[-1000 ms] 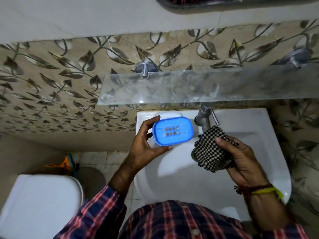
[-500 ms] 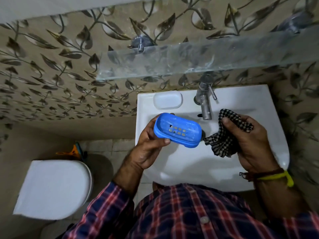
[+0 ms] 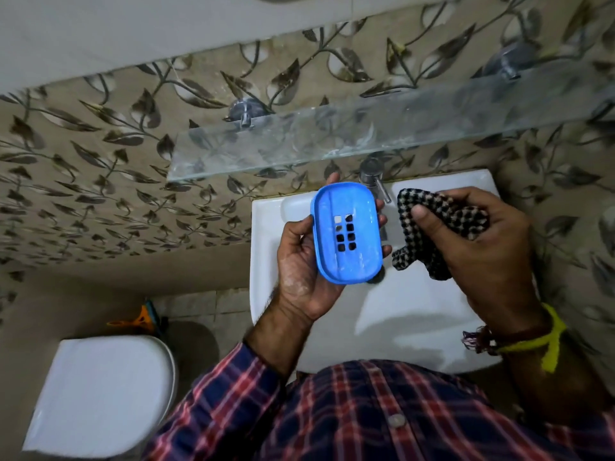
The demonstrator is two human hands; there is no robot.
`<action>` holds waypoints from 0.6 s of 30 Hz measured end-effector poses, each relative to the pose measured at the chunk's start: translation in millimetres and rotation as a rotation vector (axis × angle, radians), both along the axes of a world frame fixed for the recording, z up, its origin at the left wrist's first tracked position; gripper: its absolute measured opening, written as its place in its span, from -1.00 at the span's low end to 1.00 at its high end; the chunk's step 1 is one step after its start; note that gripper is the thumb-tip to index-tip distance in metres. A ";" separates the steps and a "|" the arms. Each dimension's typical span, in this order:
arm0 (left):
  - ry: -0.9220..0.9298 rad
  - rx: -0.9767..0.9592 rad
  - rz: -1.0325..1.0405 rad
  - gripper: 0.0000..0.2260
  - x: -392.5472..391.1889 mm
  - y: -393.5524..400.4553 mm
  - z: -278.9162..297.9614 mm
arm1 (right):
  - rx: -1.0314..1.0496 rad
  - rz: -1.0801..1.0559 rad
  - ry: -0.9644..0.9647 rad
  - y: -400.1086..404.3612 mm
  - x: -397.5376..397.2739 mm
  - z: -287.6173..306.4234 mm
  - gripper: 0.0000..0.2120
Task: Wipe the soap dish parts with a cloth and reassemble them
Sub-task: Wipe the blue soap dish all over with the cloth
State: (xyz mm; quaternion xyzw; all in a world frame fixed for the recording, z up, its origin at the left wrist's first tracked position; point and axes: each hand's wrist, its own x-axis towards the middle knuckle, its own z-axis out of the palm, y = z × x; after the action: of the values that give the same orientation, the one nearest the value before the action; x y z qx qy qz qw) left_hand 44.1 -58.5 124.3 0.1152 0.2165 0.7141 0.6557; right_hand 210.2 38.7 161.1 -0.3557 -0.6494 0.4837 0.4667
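My left hand [image 3: 301, 271] grips a blue plastic soap dish part [image 3: 346, 232] over the white sink [image 3: 392, 314]. The part stands upright with its inner face toward me; drain slots sit near its middle and whitish soap marks streak the surface. My right hand [image 3: 472, 241] holds a bunched black-and-white checked cloth [image 3: 439, 224] just right of the dish, a small gap between them. No other soap dish part is visible.
A metal tap [image 3: 374, 181] rises behind the dish. A glass shelf [image 3: 366, 138] juts from the leaf-patterned wall above the sink. A white toilet lid [image 3: 100, 394] lies at lower left, with an orange and blue object [image 3: 143, 322] on the floor behind it.
My left hand has turned the blue part from lying sideways to standing upright, its inner face toward me. The cloth hand stays close on the right. The head camera shifted.
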 end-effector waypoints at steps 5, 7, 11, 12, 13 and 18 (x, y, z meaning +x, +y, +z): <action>0.051 -0.053 0.086 -0.48 4.8 12.7 8.7 | 0.036 0.022 0.014 6.2 -11.3 5.5 -0.87; 0.081 -0.076 0.109 -0.47 4.2 13.9 7.4 | 0.029 0.021 0.004 7.6 -13.0 4.1 -0.87; 0.130 -0.101 0.106 -0.49 4.6 14.7 9.5 | 0.013 0.018 -0.029 6.8 -15.0 2.0 -0.86; 0.159 -0.121 0.108 -0.50 5.3 15.6 10.5 | 0.002 0.016 -0.040 6.3 -15.5 2.6 -0.84; 0.198 -0.141 0.111 -0.52 6.1 17.0 11.7 | -0.010 0.014 -0.051 5.6 -15.8 3.3 -0.84; 0.395 -0.204 0.124 -0.60 11.0 29.0 20.1 | 0.003 0.009 -0.146 2.2 -20.8 13.8 -0.80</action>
State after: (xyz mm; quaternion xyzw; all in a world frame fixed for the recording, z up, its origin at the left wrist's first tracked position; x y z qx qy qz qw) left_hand 55.1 -29.4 144.3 0.1725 0.4186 0.6911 0.5634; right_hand 189.4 40.8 174.9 -0.3863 -0.6842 0.4575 0.4162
